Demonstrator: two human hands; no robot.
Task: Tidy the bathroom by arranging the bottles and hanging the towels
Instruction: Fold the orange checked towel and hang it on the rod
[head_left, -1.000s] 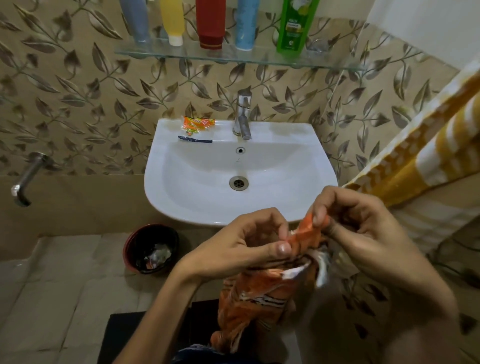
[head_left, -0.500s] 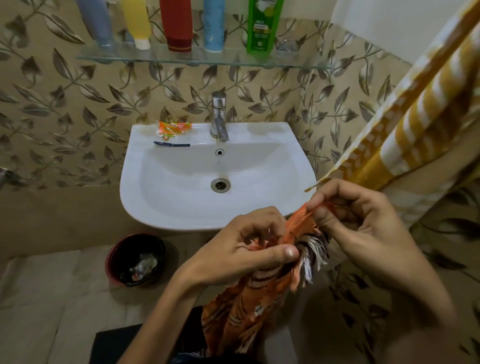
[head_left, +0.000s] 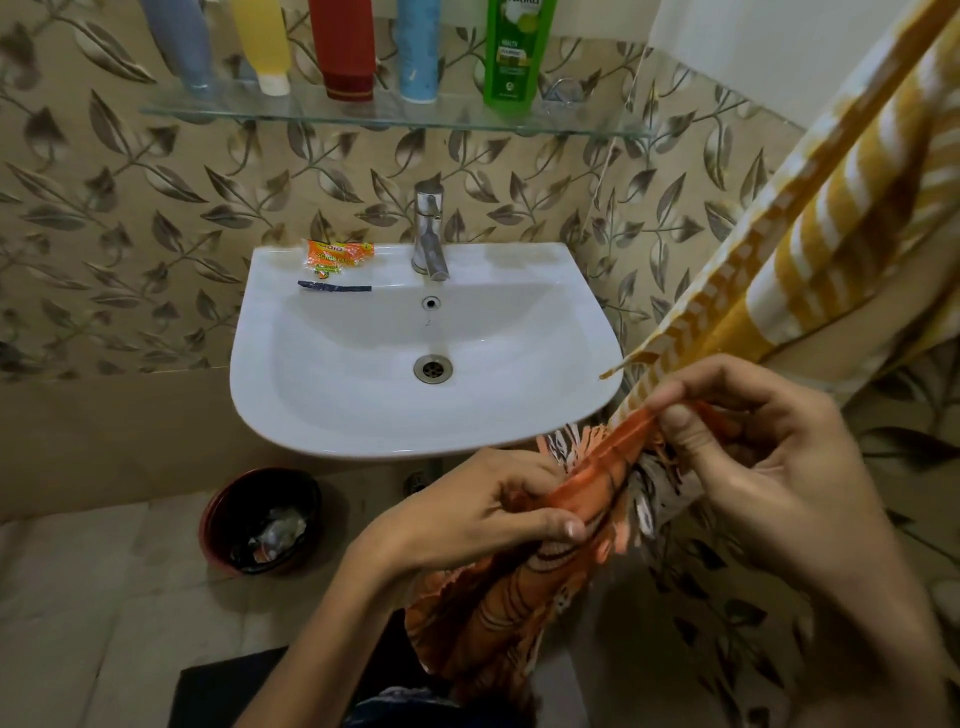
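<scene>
On the glass shelf (head_left: 363, 111) five bottles (head_left: 506, 52) are already lined up and a yellow striped towel (head_left: 831, 228) is hung at right, while an orange towel (head_left: 519, 597), pinched by left hand (head_left: 467, 514) and right hand (head_left: 753, 467) below the sink (head_left: 311, 410), remains to be hung.

Both forearms are seen bare, with no sleeve in view. On the left hand (head_left: 467, 512) and the right hand (head_left: 769, 467), short, unpainted nails are shown.
</scene>
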